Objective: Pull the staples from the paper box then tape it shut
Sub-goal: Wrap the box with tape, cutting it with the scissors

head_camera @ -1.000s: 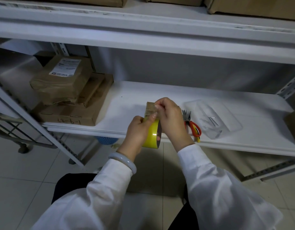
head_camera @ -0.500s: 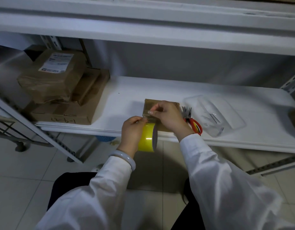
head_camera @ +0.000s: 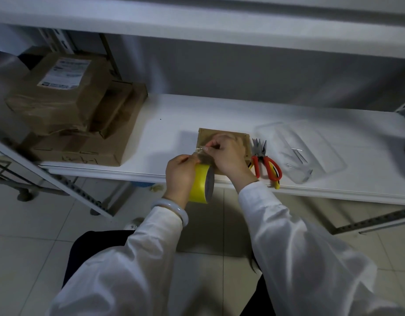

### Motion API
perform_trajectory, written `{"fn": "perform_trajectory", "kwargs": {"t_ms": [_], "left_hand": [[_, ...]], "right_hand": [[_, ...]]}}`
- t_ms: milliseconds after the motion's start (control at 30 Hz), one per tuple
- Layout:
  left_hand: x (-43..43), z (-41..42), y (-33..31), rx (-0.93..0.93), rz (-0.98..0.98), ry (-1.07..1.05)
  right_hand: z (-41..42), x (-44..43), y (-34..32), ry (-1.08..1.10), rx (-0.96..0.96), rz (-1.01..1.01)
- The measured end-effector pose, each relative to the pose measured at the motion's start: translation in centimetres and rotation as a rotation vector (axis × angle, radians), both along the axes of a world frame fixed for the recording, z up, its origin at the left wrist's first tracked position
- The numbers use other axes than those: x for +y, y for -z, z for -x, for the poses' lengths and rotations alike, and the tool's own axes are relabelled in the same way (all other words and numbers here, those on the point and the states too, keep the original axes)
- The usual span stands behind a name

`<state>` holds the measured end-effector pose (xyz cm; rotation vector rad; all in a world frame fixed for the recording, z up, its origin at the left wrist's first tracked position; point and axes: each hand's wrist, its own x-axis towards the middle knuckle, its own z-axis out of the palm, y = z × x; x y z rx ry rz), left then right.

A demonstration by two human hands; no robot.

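We look down on a white shelf [head_camera: 174, 119], where the small brown paper box [head_camera: 205, 136] lies flat near the front edge, partly covered by our right hand [head_camera: 229, 156]. Our left hand [head_camera: 179, 176] is curled around the yellow tape roll [head_camera: 202, 183] and holds it on edge just in front of the box, level with the shelf's front lip. The right hand's thumb and fingertips are pinched together on the free end of the tape [head_camera: 202, 154], which runs up from the roll to the left part of the box; we cannot tell whether it touches the cardboard. Just right of the box lie red-handled pliers [head_camera: 266, 166] with their jaws pointing toward the back of the shelf. Beside them stands a clear plastic tray [head_camera: 329, 156] with a few thin metal staples [head_camera: 298, 153] inside. At the left end of the shelf, well apart from the box, brown cardboard parcels [head_camera: 67, 106] sit stacked, the top one with a white label. A pale bangle [head_camera: 174, 209] circles the left wrist above a white sleeve [head_camera: 133, 258].
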<state>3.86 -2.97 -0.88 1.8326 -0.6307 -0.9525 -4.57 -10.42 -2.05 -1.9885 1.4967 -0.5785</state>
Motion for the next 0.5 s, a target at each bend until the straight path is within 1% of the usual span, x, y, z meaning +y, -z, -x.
{"fn": "perform_trajectory", "kwargs": {"t_ms": [233, 433, 500], "left_hand": [[-0.3, 0.0, 1.0, 0.022, 0.009, -0.023], [-0.3, 0.1, 1.0, 0.030, 0.012, -0.033], [-0.2, 0.1, 1.2, 0.032, 0.010, -0.031]], "right_hand": [[0.2, 0.2, -0.3, 0.020, 0.027, 0.015], [-0.1, 0.5, -0.5, 0.058, 0.026, -0.012], [-0.2, 0.7, -0.6, 0.094, -0.025, -0.025]]}}
